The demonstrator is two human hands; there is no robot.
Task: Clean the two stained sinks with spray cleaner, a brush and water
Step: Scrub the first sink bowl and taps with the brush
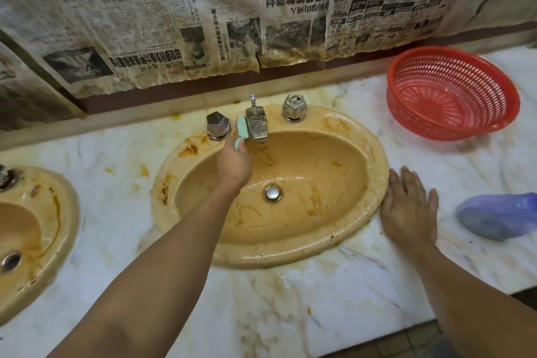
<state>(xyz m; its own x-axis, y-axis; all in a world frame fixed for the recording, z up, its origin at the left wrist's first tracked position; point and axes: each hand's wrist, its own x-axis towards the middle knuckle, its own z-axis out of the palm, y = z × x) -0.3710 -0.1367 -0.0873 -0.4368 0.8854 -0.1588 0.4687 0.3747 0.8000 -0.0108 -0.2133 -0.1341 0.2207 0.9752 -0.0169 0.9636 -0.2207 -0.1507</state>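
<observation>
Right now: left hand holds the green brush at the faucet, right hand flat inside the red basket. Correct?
No. In the head view the right hand lies flat on the counter beside the sink rim, not inside the red basket. The left hand does hold the green brush at the faucet.

A red perforated basket (452, 93) sits on the marble table (319, 299) at upper right; a blue crumpled bag (498, 216) lies at the right edge. Stained newspaper (203, 9) covers the wall.

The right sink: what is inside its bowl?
A metal drain plug and orange stains. The left hand holds a green brush at the faucet; its forearm hides the bowl's left slope.
</observation>
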